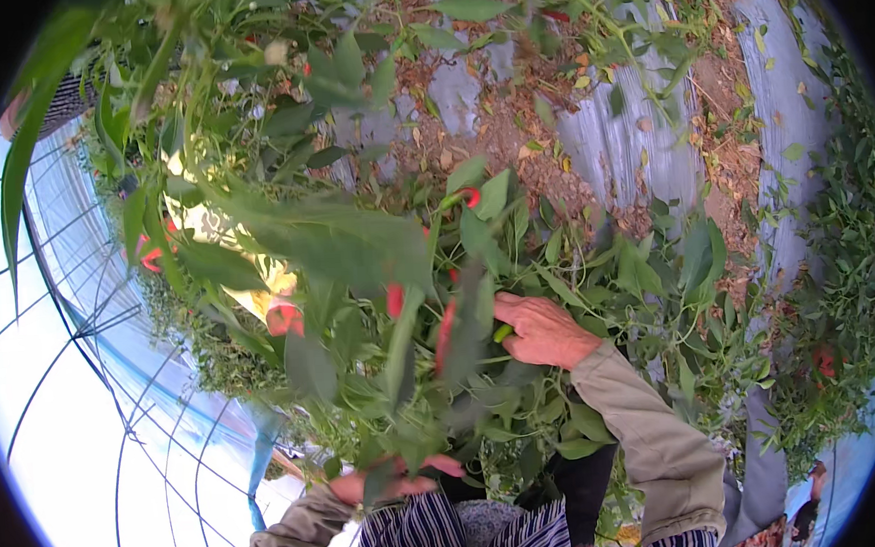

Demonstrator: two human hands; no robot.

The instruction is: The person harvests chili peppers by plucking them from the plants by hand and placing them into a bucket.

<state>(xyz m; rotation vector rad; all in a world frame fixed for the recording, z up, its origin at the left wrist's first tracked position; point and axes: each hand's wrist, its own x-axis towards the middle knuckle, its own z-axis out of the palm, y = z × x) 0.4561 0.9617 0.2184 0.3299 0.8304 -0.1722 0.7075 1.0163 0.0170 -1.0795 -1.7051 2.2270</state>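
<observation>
My right hand point(544, 329) reaches into the pepper plants point(648, 271), its fingers curled and closed. A small green piece point(502, 333) sticks out at its fingertips; whether it is a stalk or a green pepper I cannot tell. Just left of that hand hangs a long red chili pepper point(445, 335), partly behind blurred leaves. Another red pepper point(395, 300) shows farther left, and a curved one point(471, 197) higher up. Low in front of my striped clothing, my left hand point(395, 483) is open, thumb apart from the fingers. A leaf covers part of it, and no object shows in it.
Large blurred leaves point(330, 235) hang close in front. Grey plastic sheeting point(629, 131) and soil with dry leaves point(490, 155) lie beyond. The tunnel's framed wall point(91, 345) curves at left. A person's sleeve point(61, 104) shows at upper left.
</observation>
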